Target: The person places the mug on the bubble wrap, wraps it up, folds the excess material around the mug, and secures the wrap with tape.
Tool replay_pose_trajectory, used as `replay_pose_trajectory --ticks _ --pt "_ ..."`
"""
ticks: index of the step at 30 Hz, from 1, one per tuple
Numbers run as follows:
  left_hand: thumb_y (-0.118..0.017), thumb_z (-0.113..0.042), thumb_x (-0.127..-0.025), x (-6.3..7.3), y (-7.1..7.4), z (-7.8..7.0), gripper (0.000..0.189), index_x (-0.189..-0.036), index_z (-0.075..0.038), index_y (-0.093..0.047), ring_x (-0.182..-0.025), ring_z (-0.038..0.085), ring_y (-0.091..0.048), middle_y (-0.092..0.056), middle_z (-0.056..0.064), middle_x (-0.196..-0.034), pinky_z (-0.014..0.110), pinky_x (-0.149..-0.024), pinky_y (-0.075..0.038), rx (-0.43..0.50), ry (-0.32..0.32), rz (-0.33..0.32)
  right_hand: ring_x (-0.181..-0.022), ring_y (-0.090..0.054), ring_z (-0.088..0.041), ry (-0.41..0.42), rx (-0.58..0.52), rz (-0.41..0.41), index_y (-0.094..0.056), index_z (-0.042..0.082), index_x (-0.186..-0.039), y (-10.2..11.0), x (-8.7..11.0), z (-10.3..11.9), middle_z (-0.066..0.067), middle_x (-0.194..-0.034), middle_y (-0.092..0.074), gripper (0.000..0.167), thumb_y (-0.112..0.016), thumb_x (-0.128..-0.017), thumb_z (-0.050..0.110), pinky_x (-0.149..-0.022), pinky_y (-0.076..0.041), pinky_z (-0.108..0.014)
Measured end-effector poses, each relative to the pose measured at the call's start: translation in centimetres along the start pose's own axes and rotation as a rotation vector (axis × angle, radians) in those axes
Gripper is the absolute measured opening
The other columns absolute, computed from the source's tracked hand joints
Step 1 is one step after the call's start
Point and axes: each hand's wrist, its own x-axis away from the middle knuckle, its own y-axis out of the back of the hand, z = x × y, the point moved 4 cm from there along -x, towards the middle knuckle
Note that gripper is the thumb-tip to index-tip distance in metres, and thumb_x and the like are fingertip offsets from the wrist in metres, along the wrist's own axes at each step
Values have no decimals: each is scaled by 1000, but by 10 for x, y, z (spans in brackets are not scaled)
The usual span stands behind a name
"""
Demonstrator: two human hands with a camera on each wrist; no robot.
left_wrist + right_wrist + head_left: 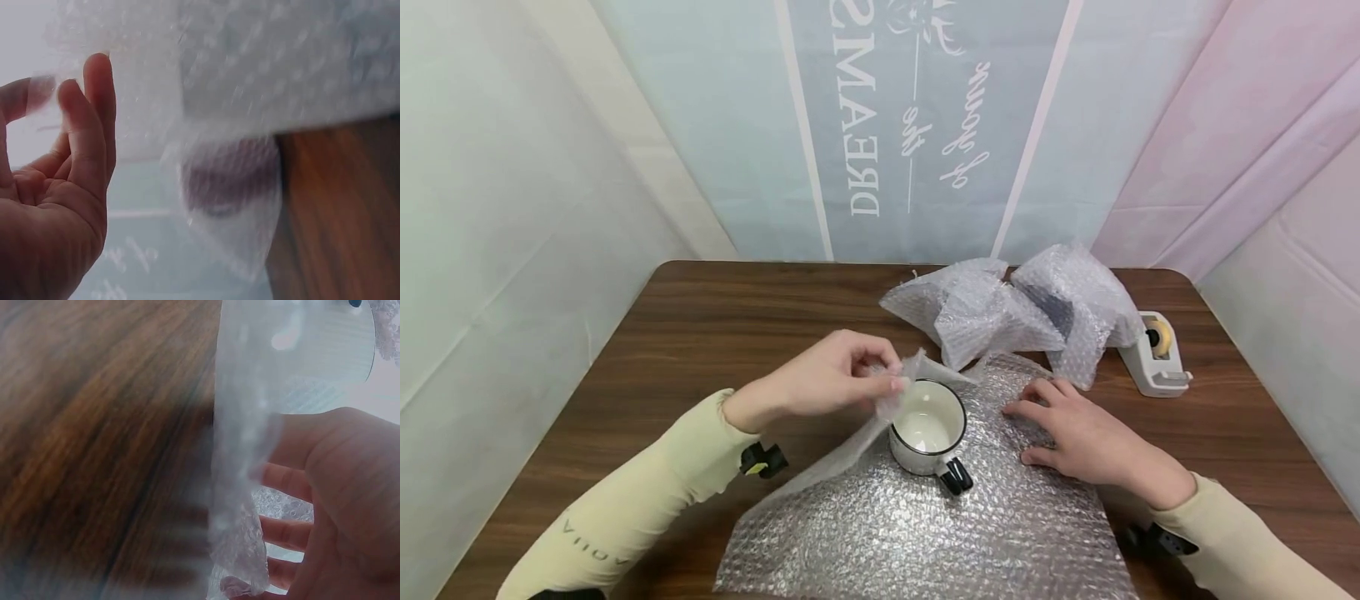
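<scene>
A white mug (927, 423) with a black rim and black handle stands upright on a sheet of bubble wrap (880, 533), handle toward the near side. At the mug's far left, my left hand (831, 375) pinches the raised edge of the sheet between thumb and fingers. In the left wrist view, a clear film overlaps one fingertip (42, 94). My right hand (1078, 433) rests on the sheet to the right of the mug, its fingers spread and slightly bent. The right wrist view shows its fingers (287, 531) against the wrap's edge.
Two bubble-wrapped bundles (977, 308) (1075, 300) lie at the back of the brown wooden table (722, 308). A white tape dispenser (1153, 358) stands at the back right. Behind the table hangs a printed cloth (940, 125).
</scene>
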Motion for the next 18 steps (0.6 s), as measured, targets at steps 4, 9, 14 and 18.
replay_pose_trajectory --ticks 4,9,14,18 --pt "-70 -15 -94 -6 -18 3 4 -94 -10 -70 -67 10 -58 -66 -3 -82 25 -60 -50 -4 -43 48 -109 -47 -26 -3 0 4 -66 18 -127 -1 0 0 -1 -114 -53 57 -86 -76 34 -86 -47 -46" --pt "-70 -19 -94 -10 -32 7 5 -93 -15 -68 -70 4 -54 -61 -9 -81 22 -64 -49 -117 -113 84 -107 -47 -26 -6 8 16 -66 18 -127 -1 1 0 -2 -115 -53 56 -86 -77 35 -84 -47 -45" --pt "-67 -20 -97 -8 -36 8 6 -98 -15 -69 -84 2 -59 -63 -10 -92 20 -74 -52 -257 -311 174 -107 -47 -26 -1 6 14 -66 18 -128 0 2 1 -1 -115 -52 56 -85 -78 35 -83 -47 -45" --pt "-68 -17 -96 -2 -33 8 5 -97 -14 -71 -103 3 -59 -68 -7 -104 20 -89 -48 -426 -509 201 -108 -49 -26 1 9 -8 -66 17 -128 2 3 1 -1 -115 -53 57 -85 -78 36 -84 -48 -46"
